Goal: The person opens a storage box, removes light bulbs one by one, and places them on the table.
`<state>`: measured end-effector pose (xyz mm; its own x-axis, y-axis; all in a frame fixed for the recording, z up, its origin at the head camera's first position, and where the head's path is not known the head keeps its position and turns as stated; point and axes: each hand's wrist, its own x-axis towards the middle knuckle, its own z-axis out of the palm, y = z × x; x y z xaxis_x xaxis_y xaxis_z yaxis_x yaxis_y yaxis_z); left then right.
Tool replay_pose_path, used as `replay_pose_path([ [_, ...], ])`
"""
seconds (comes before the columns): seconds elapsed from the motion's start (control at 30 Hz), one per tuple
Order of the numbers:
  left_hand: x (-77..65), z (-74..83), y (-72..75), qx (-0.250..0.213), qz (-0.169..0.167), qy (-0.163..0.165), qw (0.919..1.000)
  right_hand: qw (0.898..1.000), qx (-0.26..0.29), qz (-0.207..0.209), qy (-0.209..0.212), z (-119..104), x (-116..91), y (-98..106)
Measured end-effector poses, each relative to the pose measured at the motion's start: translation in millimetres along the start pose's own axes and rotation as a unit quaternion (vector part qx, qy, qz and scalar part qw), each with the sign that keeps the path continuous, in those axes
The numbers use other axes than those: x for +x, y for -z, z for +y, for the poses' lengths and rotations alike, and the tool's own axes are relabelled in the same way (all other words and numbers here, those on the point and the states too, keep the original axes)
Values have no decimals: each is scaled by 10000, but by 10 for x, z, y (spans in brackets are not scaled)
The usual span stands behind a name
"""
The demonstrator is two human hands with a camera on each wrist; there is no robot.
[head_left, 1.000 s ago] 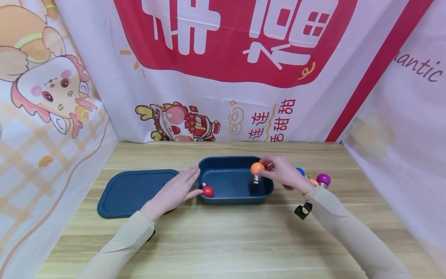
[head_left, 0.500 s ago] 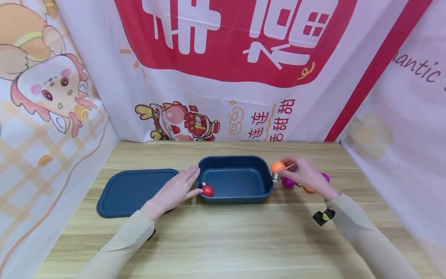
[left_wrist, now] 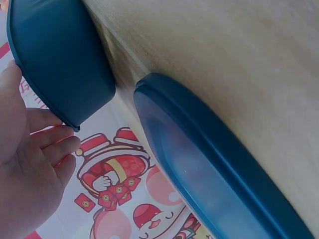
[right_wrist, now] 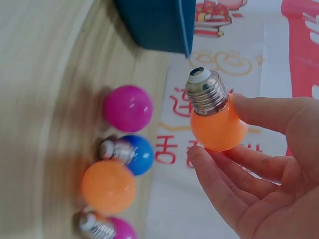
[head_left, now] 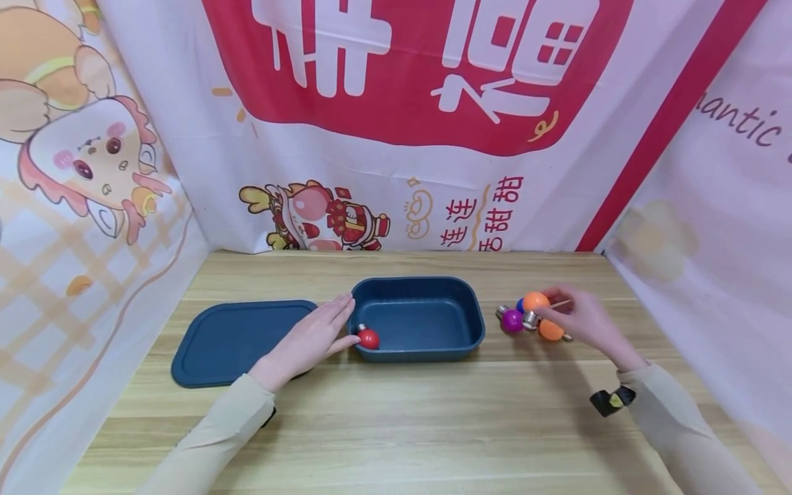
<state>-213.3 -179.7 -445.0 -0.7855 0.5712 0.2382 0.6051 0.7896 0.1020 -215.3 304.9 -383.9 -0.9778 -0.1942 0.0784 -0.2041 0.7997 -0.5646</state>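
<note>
My right hand (head_left: 586, 317) pinches an orange light bulb (right_wrist: 219, 130) by its globe, between thumb and fingertips, with the metal screw base pointing away from the palm. It hangs above several bulbs on the table: a magenta bulb (right_wrist: 128, 108), a blue bulb (right_wrist: 138, 155), a second orange bulb (right_wrist: 108, 187) and another magenta bulb (right_wrist: 122, 229). Fairly straight fingers of my left hand (head_left: 309, 338) rest against the left end of a dark blue box (head_left: 417, 356). Inside its front left corner lies a red bulb (head_left: 369, 338), close to my left thumb.
A dark blue lid (head_left: 244, 344) lies flat on the wooden table (head_left: 396, 426), left of the box and partly behind my left hand. Printed cloth (head_left: 396, 158) stands along the back and both sides.
My right hand has carried the orange bulb from over the box's right end rightward, out above the group of loose bulbs. My left hand, the box and the red bulb stay put.
</note>
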Motion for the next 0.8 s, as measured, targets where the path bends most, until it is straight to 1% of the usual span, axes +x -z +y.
replay_pose_path([
  [0.23,0,4,7,-59,-116,82,9999,9993,-256,239,-99,192,-118,51],
  [0.4,4,8,10,-34,-122,71,9999,9987,-353,290,-209,294,-196,94],
  [0.63,4,-8,-8,27,-13,9,10000,9986,-353,302,-261,447,-310,85],
  [0.8,7,-15,-22,83,83,-74,9999,9977,-313,303,-512,565,-397,105],
])
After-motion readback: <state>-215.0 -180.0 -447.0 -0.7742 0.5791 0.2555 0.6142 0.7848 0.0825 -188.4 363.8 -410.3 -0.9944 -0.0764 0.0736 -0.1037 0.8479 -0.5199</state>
